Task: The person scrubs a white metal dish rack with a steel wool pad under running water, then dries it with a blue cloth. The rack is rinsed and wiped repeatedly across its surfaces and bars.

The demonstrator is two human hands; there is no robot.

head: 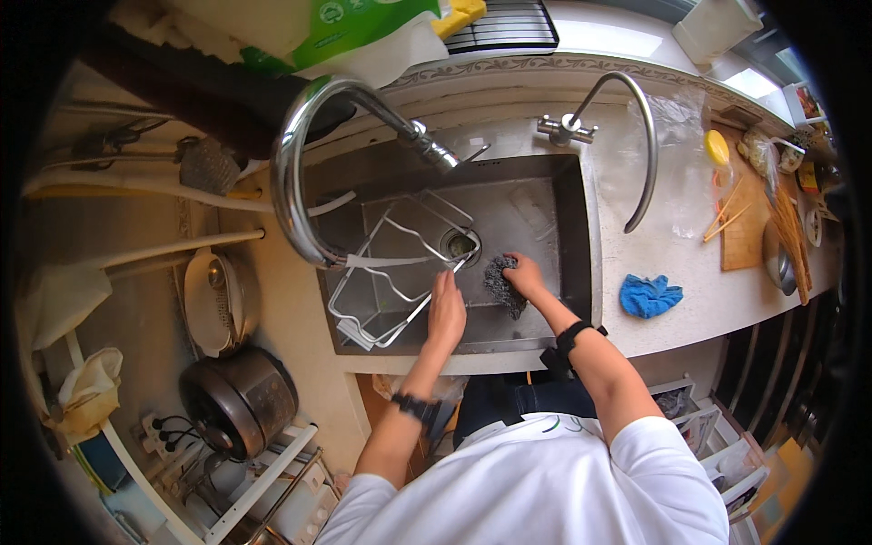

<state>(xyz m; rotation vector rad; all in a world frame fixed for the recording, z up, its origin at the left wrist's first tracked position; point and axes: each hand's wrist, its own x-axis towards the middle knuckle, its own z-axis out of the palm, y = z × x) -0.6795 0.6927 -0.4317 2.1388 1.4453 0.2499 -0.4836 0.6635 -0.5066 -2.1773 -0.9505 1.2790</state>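
Across the left half of the stainless-steel sink (571, 204) lies a white wire rack (398, 334) with wavy bars. My left hand (446, 317) is at its near rail, the fingers together over the rail; the thumb's hold is hard to see. A grey steel-wool scourer (503, 286) hangs from my right hand (524, 276), pinched between thumb and fingers above the sink floor. The drain (460, 244) shows between the rack's far end and the scourer. A large chrome faucet (289, 170) arches over the left side, and a whitish strip like running water (388, 261) extends from its tip.
A second thin faucet (647, 150) curves over the right counter. A crumpled blue cloth (650, 296) lies right of the sink. Farther right are a wooden cutting board (742, 238) and chopsticks (725, 221). A pressure cooker (238, 402) stands at left.
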